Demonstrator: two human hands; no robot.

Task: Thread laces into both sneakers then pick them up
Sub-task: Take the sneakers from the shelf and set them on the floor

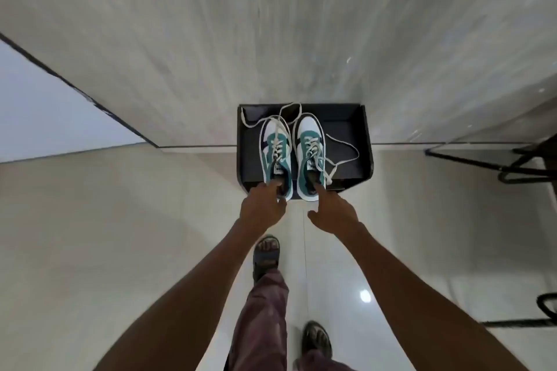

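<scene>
Mid-frame, two teal-and-white sneakers [291, 153] with loose flat laces [343, 147] sit in a black cardboard box [366, 141]. The left hand [261, 206] hooks one heel; the right hand [333, 214] hooks the other.

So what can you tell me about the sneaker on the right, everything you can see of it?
The right sneaker has a white toe, teal side panels, a dark patch near the toe and a white sole. It stands upright in the black box, toe towards the wall, beside the left sneaker. Its cream lace is threaded but untied, with long ends trailing to the right. The right hand reaches into its heel opening with a finger.
</scene>
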